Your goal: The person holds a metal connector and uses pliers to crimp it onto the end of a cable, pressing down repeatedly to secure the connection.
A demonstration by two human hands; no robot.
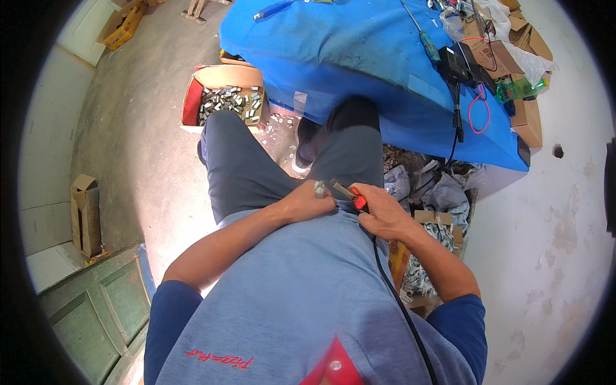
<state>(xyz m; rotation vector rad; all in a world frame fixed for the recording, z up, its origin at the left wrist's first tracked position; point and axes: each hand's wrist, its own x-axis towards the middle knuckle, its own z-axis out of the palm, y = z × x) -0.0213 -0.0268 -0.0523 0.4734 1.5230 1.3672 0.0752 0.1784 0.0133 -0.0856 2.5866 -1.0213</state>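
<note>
My left hand (308,203) is closed above my lap, its fingers curled. A small whitish, shiny piece (319,188) shows at its fingers, too small to name; I cannot tell whether it is gripped or worn. Just to the right, my right hand (384,210) is closed round a red-handled tool that looks like pliers (359,200). The tool's metal end (342,188) points up and left toward my left hand, with a small gap between. My fingers hide part of the handles.
A blue-covered table (308,58) stands ahead, with a screwdriver (420,35) and a black adapter (455,64). An open carton (189,102) of small metal pieces is on the floor ahead left. A black cable (398,298) crosses my shirt. Scrap-filled boxes (457,234) stand right, near the wall.
</note>
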